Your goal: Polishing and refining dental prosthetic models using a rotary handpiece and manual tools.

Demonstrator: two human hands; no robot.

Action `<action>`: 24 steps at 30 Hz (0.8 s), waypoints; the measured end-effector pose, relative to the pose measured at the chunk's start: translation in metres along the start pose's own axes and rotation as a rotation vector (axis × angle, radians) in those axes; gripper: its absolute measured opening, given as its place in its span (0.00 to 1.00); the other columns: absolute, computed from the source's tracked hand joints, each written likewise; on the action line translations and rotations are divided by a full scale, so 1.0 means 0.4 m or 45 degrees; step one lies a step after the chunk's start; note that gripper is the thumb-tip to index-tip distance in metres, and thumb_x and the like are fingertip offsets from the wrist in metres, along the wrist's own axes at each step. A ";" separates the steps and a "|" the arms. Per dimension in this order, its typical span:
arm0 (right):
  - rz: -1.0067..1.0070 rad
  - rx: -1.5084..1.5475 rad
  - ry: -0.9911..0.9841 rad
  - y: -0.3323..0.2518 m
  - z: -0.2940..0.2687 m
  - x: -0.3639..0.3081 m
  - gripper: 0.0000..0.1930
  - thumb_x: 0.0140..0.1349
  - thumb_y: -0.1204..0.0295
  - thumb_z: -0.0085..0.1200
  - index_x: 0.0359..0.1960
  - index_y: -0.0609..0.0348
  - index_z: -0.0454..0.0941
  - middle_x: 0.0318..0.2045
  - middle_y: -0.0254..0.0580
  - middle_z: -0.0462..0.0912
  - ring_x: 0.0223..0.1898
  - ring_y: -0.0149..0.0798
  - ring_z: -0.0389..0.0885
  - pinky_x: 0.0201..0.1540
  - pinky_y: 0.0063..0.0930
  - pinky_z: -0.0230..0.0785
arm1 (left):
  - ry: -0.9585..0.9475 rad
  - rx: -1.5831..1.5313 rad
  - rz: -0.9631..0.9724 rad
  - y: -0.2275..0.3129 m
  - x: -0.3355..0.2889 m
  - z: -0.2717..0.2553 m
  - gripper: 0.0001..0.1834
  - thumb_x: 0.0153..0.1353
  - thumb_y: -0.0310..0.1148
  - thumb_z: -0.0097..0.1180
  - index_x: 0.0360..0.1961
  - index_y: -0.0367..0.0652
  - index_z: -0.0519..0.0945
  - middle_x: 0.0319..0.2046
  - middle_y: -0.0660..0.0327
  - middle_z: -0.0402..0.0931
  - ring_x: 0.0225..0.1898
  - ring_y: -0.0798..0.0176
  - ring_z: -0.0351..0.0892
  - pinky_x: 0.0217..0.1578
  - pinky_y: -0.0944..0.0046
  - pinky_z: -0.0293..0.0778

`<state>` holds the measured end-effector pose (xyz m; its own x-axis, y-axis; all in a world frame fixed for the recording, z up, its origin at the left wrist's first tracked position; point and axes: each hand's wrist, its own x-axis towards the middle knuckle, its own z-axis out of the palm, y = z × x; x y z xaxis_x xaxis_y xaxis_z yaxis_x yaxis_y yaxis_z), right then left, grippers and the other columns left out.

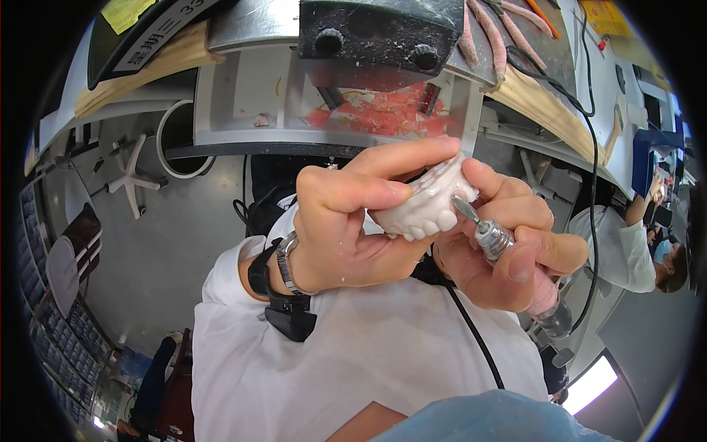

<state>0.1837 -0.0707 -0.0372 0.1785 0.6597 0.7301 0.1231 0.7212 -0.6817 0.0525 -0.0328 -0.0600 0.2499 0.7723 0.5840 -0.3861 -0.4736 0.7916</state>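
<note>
My left hand [346,214] is closed around a white dental cast [423,202] with a row of moulded teeth, held up in front of my chest. In my right hand [508,250] is a rotary handpiece [495,237] with a silver front end and a pink wrapped grip. Its pointed metal bur [464,209] lies against or very close to the cast beside the teeth; contact cannot be made out exactly. Fingers of both hands meet around the cast, and the right fingertips rest near its edge. Part of the cast is hidden behind my fingers.
An open drawer [250,132] beyond my hands holds red and pink shavings [375,110]. A black box with two knobs [375,37] juts over it. Pink wrapped tools [492,37] lie at the right. A black cable [595,184] hangs beside the handpiece. Another person [626,250] sits far right.
</note>
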 end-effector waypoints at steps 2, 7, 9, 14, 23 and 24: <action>0.040 0.004 -0.046 -0.002 -0.004 0.002 0.06 0.64 0.71 0.36 0.35 0.60 0.58 0.16 0.48 0.69 0.18 0.42 0.76 0.46 0.49 0.77 | -0.068 0.120 0.031 0.000 0.002 -0.001 0.29 0.48 0.12 0.58 0.42 0.39 0.53 0.43 0.26 0.71 0.40 0.51 0.81 0.38 0.68 0.77; 0.064 0.081 -0.056 -0.001 -0.009 -0.007 0.07 0.65 0.70 0.36 0.34 0.59 0.57 0.18 0.50 0.71 0.28 0.53 0.82 0.44 0.45 0.78 | 0.104 -0.164 -0.031 -0.006 -0.014 0.010 0.23 0.48 0.19 0.65 0.40 0.38 0.65 0.48 0.34 0.72 0.44 0.50 0.80 0.42 0.62 0.78; 0.050 0.155 -0.006 -0.002 -0.010 -0.008 0.07 0.66 0.69 0.36 0.34 0.59 0.57 0.18 0.51 0.71 0.31 0.57 0.82 0.42 0.43 0.79 | 0.095 -0.177 -0.041 -0.005 -0.015 0.008 0.22 0.48 0.18 0.64 0.40 0.38 0.65 0.48 0.34 0.72 0.45 0.50 0.80 0.42 0.62 0.78; 0.104 -0.003 -0.083 -0.014 -0.015 -0.006 0.07 0.65 0.70 0.35 0.35 0.61 0.58 0.19 0.53 0.72 0.33 0.60 0.82 0.40 0.40 0.79 | 0.064 -0.206 -0.067 0.001 -0.014 -0.003 0.21 0.49 0.17 0.62 0.40 0.37 0.65 0.49 0.33 0.71 0.46 0.49 0.79 0.43 0.61 0.78; -0.020 0.126 0.086 0.011 0.004 -0.016 0.07 0.63 0.71 0.35 0.35 0.62 0.59 0.18 0.54 0.72 0.35 0.63 0.81 0.41 0.43 0.78 | 0.001 -0.222 -0.051 -0.005 -0.017 -0.006 0.24 0.51 0.16 0.59 0.45 0.39 0.60 0.50 0.32 0.69 0.46 0.48 0.79 0.44 0.60 0.78; -0.026 0.127 0.095 0.011 0.005 -0.016 0.06 0.63 0.71 0.35 0.35 0.62 0.58 0.18 0.54 0.72 0.35 0.64 0.81 0.41 0.42 0.78 | 0.009 -0.229 -0.050 -0.006 -0.017 -0.005 0.24 0.51 0.16 0.59 0.45 0.39 0.60 0.50 0.32 0.69 0.46 0.48 0.79 0.44 0.60 0.78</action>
<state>0.1813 -0.0712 -0.0450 0.2494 0.6295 0.7359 0.0307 0.7544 -0.6557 0.0500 -0.0363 -0.0662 0.2621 0.7919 0.5515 -0.5291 -0.3599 0.7684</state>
